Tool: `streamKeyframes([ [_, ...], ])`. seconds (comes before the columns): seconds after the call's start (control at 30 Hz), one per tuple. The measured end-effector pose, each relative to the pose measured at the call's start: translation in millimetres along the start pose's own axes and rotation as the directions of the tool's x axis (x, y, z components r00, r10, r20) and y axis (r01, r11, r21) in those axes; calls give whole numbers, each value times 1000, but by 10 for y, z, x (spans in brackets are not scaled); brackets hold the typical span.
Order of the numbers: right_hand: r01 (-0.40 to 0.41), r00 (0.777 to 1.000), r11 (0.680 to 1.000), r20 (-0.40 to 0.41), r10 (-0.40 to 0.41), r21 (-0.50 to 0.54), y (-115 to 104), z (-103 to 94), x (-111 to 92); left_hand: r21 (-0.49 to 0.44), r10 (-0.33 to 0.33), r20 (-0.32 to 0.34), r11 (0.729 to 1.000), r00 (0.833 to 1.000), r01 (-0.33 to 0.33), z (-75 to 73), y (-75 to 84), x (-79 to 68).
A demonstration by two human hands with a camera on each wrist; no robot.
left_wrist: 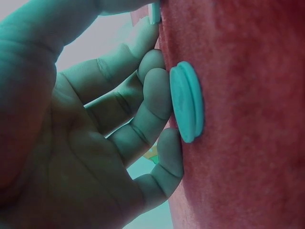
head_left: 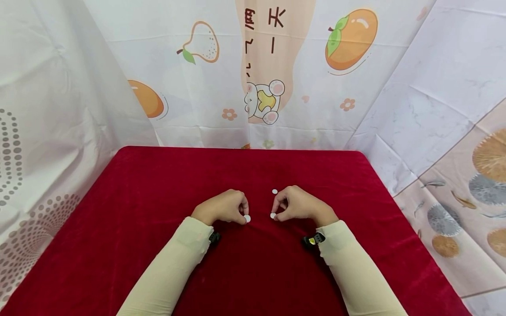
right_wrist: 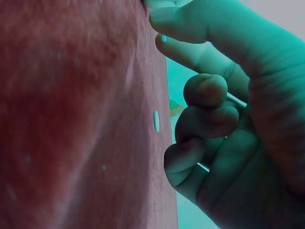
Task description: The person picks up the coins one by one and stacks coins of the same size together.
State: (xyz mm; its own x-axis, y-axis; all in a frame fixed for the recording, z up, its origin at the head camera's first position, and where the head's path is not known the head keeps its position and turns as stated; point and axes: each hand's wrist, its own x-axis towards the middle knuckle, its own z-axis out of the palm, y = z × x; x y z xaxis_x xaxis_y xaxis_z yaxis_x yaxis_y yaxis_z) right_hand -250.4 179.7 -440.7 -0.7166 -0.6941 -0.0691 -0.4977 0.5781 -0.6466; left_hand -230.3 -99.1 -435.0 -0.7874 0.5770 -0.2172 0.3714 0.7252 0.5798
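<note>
My left hand (head_left: pixel 224 206) pinches a small white disc (head_left: pixel 247 218) between thumb and forefinger, just over the red cloth. Facing it, my right hand (head_left: pixel 301 204) holds another white disc (head_left: pixel 273 215) at the tips of its thumb and forefinger. A third white disc (head_left: pixel 274 191) lies on the cloth beyond the right hand's knuckles. In the left wrist view, a round piece with two layers (left_wrist: pixel 187 102) lies flat on the cloth beside the curled fingers; the head view hides it under that hand. Whether it is two stacked discs I cannot tell.
A red velvety cloth (head_left: pixel 253 267) covers the table, slightly creased. Printed white curtains (head_left: pixel 221 96) hang behind its far edge and at both sides. Dark wrist cameras (head_left: pixel 313 240) sit at the cuffs of both pale sleeves.
</note>
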Motion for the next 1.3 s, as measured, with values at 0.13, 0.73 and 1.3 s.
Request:
streamKeyframes([
  [0.13, 19, 1000, 1000, 13, -19, -12, -34, 29, 21, 8, 3, -2, 1000, 1000, -3, 6, -10, 9],
  [0.73, 20, 999, 1000, 40, -19, -13, -18, 119, 63, 14, -2, 1, 1000, 1000, 2, 7, -10, 26],
  [1.3, 4, 998, 1000, 66, -2, -30, -20, 124, 78, 5, 5, 0, 1000, 1000, -5, 5, -3, 13],
])
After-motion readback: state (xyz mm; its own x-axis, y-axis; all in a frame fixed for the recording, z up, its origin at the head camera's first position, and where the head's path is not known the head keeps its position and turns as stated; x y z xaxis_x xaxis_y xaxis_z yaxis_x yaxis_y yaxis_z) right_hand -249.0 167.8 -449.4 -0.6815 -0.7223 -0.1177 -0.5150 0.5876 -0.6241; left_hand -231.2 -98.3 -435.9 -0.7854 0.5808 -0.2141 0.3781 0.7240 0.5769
